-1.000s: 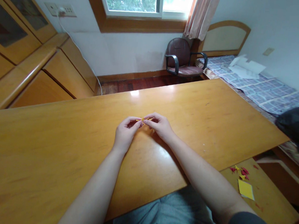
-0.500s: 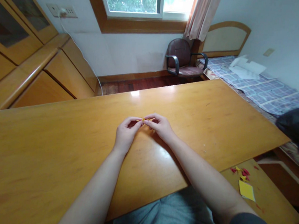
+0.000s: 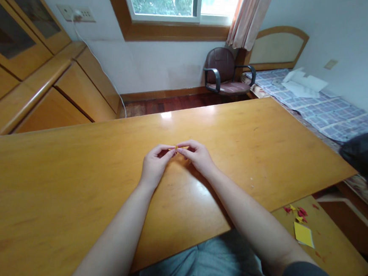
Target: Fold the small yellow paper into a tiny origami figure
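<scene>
Above the middle of the wooden table (image 3: 81,189), my two hands meet fingertip to fingertip. Between them is a small piece of folded yellow paper (image 3: 176,147), mostly covered by the fingers. My left hand (image 3: 157,159) pinches it from the left with thumb and index finger. From the right, my right hand (image 3: 197,155) grips it in the same way. Its exact folded shape cannot be made out. Off to the lower right, on a lower board, lie a stack of yellow paper squares (image 3: 304,235) and several small red and yellow folded paper pieces (image 3: 301,213).
The lower wooden board (image 3: 337,252) adjoins the table's right front edge. Beyond the table stands a brown office chair (image 3: 223,71). A bed with a checked sheet (image 3: 329,111) and a black bag (image 3: 365,156) is on the right. Wooden cabinets (image 3: 63,90) line the left.
My left index finger has shifted slightly over the yellow paper, so less of it shows on the left. Both arms keep their place.
</scene>
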Tool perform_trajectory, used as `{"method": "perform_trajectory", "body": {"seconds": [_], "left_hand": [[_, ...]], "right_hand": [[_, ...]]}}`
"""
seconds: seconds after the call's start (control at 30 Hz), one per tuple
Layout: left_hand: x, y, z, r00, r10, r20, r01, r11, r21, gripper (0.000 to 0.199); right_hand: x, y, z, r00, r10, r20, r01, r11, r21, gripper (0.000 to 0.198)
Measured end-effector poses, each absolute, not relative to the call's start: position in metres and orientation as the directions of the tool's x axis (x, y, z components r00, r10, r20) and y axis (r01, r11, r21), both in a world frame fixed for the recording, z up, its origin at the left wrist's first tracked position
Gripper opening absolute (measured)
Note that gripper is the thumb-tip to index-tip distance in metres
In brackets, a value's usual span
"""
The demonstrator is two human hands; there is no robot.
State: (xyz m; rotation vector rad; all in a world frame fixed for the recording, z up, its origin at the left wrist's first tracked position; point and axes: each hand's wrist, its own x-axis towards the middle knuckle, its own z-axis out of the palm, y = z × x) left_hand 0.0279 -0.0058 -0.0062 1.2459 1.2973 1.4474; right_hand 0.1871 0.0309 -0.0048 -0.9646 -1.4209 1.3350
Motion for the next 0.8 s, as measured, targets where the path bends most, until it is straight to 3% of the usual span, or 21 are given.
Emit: {"method": "perform_trajectory", "body": {"seconds": [0.8], "left_hand": [[0.0284, -0.0043, -0.0077, -0.204, 0.969, 0.142, 0.071, -0.130, 0.989, 0.028]], "right_hand": [[0.1867, 0.0328, -0.0129, -0.232, 0.960, 0.154, -0.004, 0.158, -0.987, 0.025]]}}
